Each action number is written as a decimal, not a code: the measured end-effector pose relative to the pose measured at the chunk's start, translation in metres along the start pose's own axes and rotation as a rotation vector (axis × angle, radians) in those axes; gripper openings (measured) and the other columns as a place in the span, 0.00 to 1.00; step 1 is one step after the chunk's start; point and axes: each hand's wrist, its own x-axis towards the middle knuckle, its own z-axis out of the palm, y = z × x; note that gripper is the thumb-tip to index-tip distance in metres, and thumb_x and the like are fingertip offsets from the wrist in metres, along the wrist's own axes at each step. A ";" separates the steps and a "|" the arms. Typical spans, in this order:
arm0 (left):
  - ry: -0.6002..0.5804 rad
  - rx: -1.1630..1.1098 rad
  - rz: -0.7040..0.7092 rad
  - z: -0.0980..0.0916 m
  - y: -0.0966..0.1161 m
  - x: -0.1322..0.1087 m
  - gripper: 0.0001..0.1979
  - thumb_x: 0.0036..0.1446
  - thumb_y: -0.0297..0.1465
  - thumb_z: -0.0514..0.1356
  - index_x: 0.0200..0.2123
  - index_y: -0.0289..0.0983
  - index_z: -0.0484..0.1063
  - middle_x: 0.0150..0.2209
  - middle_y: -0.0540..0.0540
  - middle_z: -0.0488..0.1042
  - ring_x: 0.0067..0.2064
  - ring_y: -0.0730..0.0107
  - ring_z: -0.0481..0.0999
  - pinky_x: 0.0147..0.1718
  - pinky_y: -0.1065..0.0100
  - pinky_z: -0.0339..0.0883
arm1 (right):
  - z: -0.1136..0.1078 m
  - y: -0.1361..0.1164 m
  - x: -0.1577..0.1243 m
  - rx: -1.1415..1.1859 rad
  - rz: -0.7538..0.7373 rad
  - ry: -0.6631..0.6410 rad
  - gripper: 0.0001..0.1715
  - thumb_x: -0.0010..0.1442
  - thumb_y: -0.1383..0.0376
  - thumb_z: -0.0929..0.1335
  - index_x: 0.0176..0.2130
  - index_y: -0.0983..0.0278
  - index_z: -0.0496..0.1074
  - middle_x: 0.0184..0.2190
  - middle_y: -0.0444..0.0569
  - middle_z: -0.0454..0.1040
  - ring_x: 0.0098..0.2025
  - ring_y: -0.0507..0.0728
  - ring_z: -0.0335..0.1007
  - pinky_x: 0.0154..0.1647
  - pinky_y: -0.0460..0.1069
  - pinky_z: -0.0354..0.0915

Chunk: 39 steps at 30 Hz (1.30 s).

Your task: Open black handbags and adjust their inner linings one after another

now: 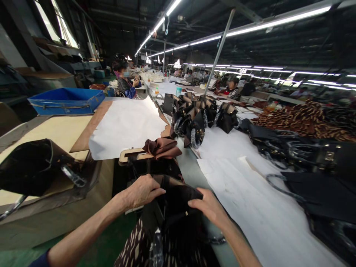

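A black handbag [180, 215] stands over my lap with its mouth open toward me and a tan lining edge showing. My left hand [144, 191] is closed on the bag's left rim, thumb over the edge. On the right rim, my right hand [208, 205] grips with its thumb inside and fingers outside. A plastic-wrapped handle [157, 248] hangs at the bag's near side. Just beyond the bag lies a folded brown cloth-like piece [162, 147], beside a wooden frame piece [130, 155].
Several black handbags [194, 118] stand grouped on the paper-covered table [228, 178]. More black bags [319, 178] lie at right, near stacked brown pieces [308, 118]. At left are a blue bin [66, 101] and another black bag [30, 167]. Co-workers [126, 83] sit farther back.
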 end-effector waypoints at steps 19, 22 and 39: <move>0.093 -0.395 -0.316 -0.018 0.007 -0.060 0.05 0.50 0.29 0.54 0.28 0.37 0.69 0.25 0.52 0.69 0.28 0.73 0.67 0.26 0.74 0.55 | 0.004 -0.097 -0.053 -0.544 -0.136 0.047 0.06 0.52 0.66 0.64 0.29 0.60 0.71 0.24 0.44 0.74 0.30 0.55 0.68 0.29 0.47 0.55; 0.047 -0.457 -0.169 -0.036 0.010 -0.064 0.12 0.41 0.25 0.57 0.33 0.40 0.68 0.32 0.54 0.69 0.31 0.73 0.67 0.28 0.75 0.57 | -0.010 -0.106 -0.067 -0.728 -0.120 0.197 0.09 0.54 0.61 0.65 0.37 0.57 0.71 0.30 0.47 0.76 0.34 0.61 0.71 0.32 0.50 0.57; 0.169 -0.286 -0.247 -0.020 0.060 -0.042 0.29 0.42 0.57 0.59 0.36 0.39 0.74 0.37 0.43 0.75 0.39 0.52 0.74 0.34 0.63 0.64 | -0.017 -0.117 -0.078 -0.911 -0.070 0.318 0.11 0.54 0.57 0.65 0.36 0.57 0.72 0.28 0.51 0.77 0.31 0.64 0.73 0.28 0.52 0.56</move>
